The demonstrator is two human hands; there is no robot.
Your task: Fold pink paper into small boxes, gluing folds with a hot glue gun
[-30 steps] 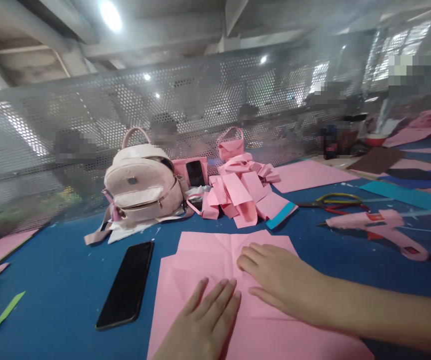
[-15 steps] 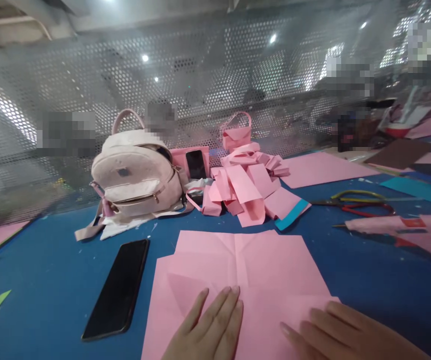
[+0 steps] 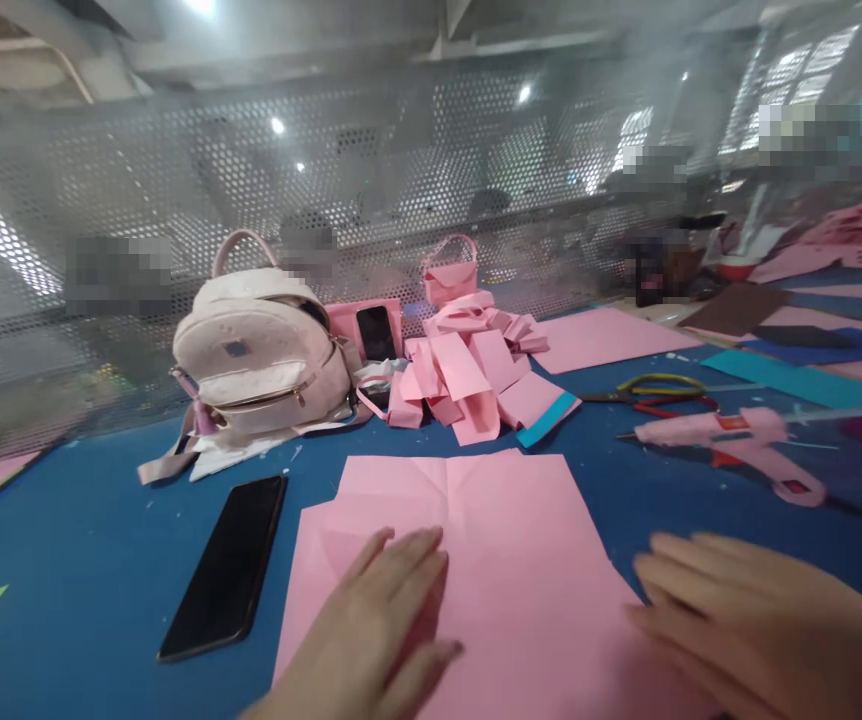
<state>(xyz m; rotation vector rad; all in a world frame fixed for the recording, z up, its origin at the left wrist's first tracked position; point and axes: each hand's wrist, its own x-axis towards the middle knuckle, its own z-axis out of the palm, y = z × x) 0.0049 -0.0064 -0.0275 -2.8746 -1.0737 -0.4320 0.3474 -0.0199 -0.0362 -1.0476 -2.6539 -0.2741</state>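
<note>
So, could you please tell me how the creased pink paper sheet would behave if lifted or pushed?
The pink paper sheet looks thin and creased, so it would probably droop along its folds. Lying flat on the blue table, it would likely slide when pushed.

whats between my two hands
Only the creased pink sheet lies between the left hand and right hand, seen in the head view.
</note>
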